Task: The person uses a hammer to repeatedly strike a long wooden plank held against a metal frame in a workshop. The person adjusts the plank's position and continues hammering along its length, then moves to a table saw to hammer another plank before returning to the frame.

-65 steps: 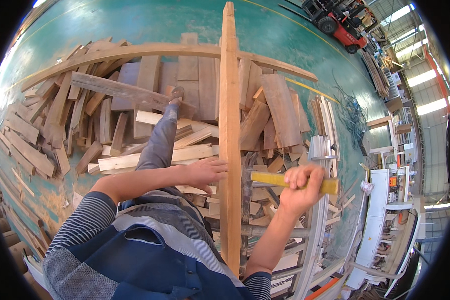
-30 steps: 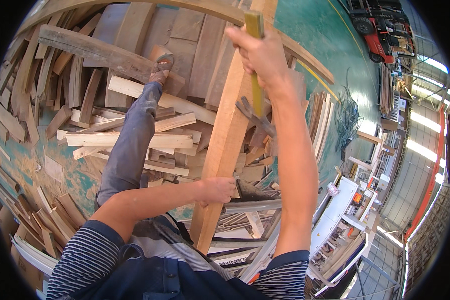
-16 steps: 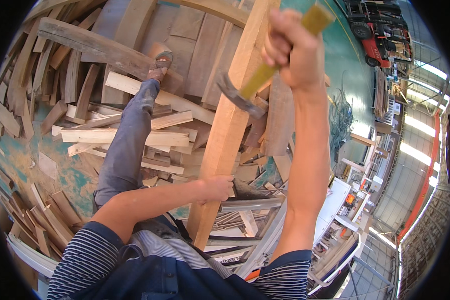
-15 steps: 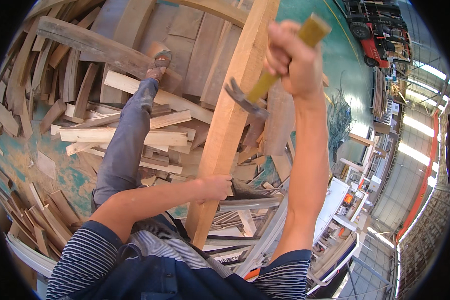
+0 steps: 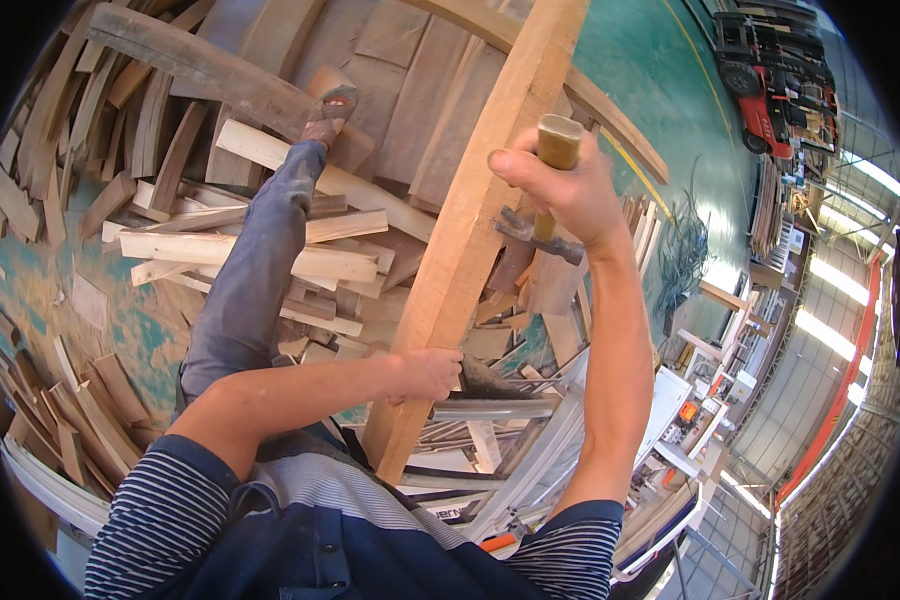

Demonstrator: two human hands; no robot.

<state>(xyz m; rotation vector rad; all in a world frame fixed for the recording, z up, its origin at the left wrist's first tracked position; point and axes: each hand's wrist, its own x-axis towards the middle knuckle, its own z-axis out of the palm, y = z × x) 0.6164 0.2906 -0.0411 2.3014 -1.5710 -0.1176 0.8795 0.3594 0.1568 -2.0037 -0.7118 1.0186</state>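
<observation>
A long, squared wooden beam (image 5: pixel 465 240) runs from near my body up to the top of the view. Across its near part lies my left hand (image 5: pixel 428 374), closed, fingers curled over the beam's right edge; the fingertips are partly hidden. My right hand (image 5: pixel 570 190) grips a claw hammer (image 5: pixel 560 147) by its yellowish handle, to the right of the beam. The handle's butt points up toward me. Below the fist hangs the dark metal head, its claw end beside the beam's right side. I cannot tell whether it touches the wood.
Loose boards (image 5: pixel 260 250) lie piled left of the beam, around my outstretched leg (image 5: pixel 255 270) and sandaled foot (image 5: pixel 328 115). More wood pieces (image 5: pixel 90 415) stand at lower left. A metal frame (image 5: pixel 530 470) is close below right. A red forklift (image 5: pixel 770 110) stands far right.
My right hand has come down and slightly left, and the hammer has swung from a slant to nearly upright. My left hand stays on the beam. The view has shifted slightly.
</observation>
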